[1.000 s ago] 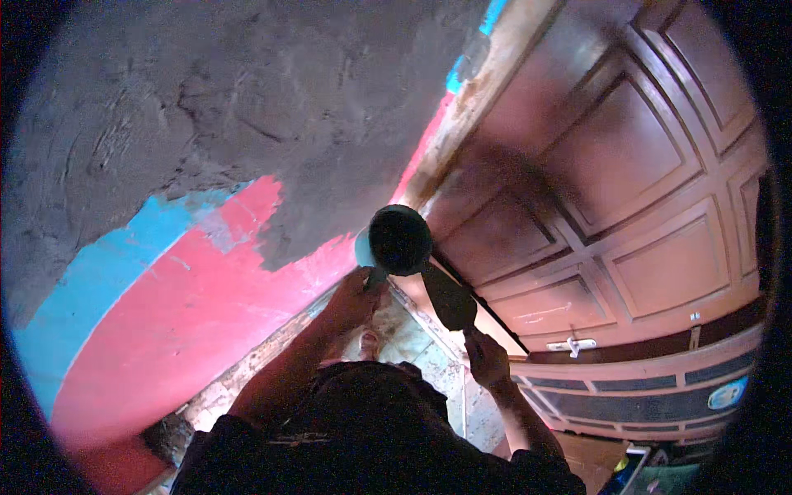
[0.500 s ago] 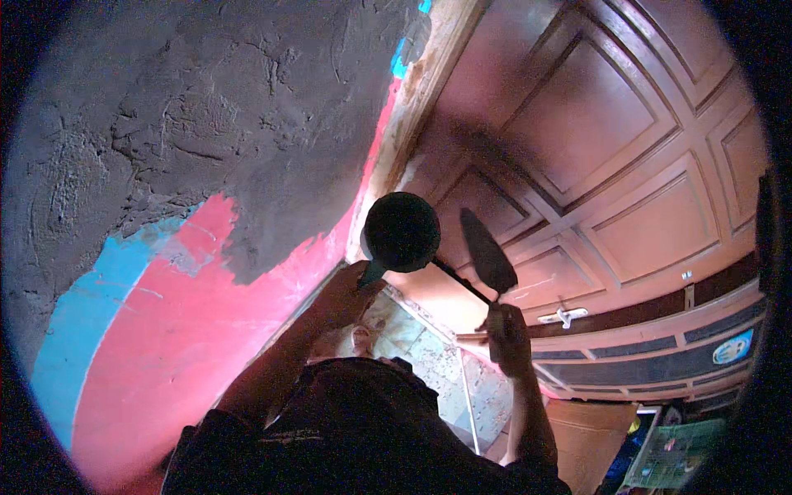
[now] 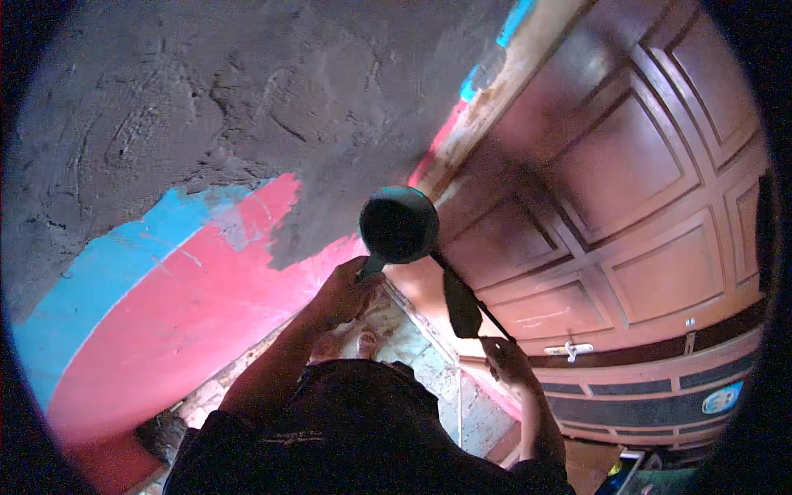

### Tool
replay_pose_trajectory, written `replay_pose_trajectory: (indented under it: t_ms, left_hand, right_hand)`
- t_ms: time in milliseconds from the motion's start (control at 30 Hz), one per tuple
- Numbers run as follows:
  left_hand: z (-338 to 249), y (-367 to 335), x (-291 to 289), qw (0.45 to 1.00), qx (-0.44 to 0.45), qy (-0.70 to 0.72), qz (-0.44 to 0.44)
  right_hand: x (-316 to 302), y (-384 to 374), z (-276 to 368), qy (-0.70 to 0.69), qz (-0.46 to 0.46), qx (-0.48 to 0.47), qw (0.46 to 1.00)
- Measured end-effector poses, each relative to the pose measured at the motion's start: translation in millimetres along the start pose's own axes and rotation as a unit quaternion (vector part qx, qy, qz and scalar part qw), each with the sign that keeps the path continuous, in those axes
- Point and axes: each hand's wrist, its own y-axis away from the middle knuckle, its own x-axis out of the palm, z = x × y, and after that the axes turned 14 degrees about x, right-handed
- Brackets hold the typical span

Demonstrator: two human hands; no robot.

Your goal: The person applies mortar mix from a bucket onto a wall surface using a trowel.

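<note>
My left hand (image 3: 345,290) is closed around the short handle of a dark green round dipper (image 3: 399,224), held up before the wall. Its inside is too dark to show what it contains. On the right, my right hand (image 3: 510,363) grips a trowel (image 3: 461,307), whose dark, tapered blade points up and a little left. The blade is below and right of the dipper, apart from it. Rough grey plaster (image 3: 247,99) covers the upper wall beyond my left hand, ending raggedly over pink paint (image 3: 173,330) and a blue band (image 3: 124,256).
A brown panelled door (image 3: 610,165) with a metal handle (image 3: 569,351) stands at the right. Its worn wooden frame (image 3: 487,107) borders the plaster. Below lies a tiled floor (image 3: 421,338) with specks on it. A cardboard piece (image 3: 587,466) sits at the lower right.
The view has shifted, moving the wall and door frame rightward. My right hand has lowered, bringing the trowel blade down and left. The dipper has tilted slightly, showing its rim.
</note>
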Motion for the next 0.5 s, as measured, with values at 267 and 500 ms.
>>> replay_pose_trajectory:
  t_ms: [267, 500]
  left_hand:
    - [56.0, -13.9, 13.5, 0.986, 0.148, -0.082, 0.0]
    - [83.4, 3.6, 38.2, 0.988, 0.148, -0.028, 0.027]
  right_hand:
    - [-68.6, 17.0, 119.1, 0.086, -0.4, -0.34, 0.846]
    - [-108.5, 56.4, 271.3, 0.229, -0.542, -0.406, 0.699]
